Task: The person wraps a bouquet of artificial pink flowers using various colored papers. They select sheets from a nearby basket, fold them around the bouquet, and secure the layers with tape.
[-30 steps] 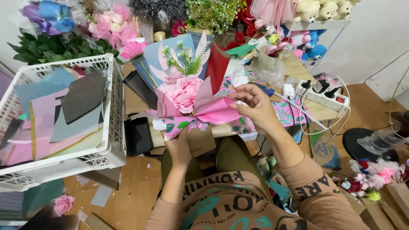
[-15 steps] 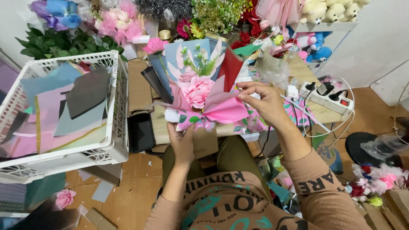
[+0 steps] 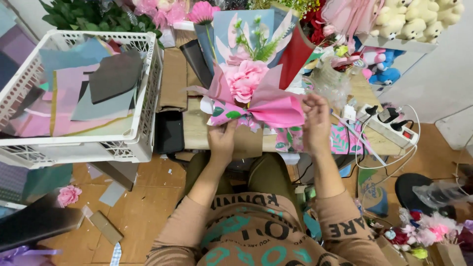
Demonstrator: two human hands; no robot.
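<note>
A wrapped bouquet point(image 3: 253, 86) with a pink flower, green sprigs and layers of pink, blue and red paper is held upright over a small wooden table point(image 3: 197, 130). My left hand point(image 3: 222, 140) grips the bouquet's base from below, at the leaf-patterned pink paper. On the right side, my right hand point(image 3: 315, 123) holds the edge of the pink wrap with fingers bent.
A white plastic crate point(image 3: 143, 106) of coloured paper sheets stands at the left. A black flat object point(image 3: 169, 132) lies beside it. A power strip point(image 3: 389, 129) with cables sits at the right. Plush toys point(image 3: 409, 19) fill a shelf top right. Loose flowers and scraps lie on the wooden floor.
The bouquet has shifted a little to the left and lower. My right hand slid from the wrap's front to its right edge.
</note>
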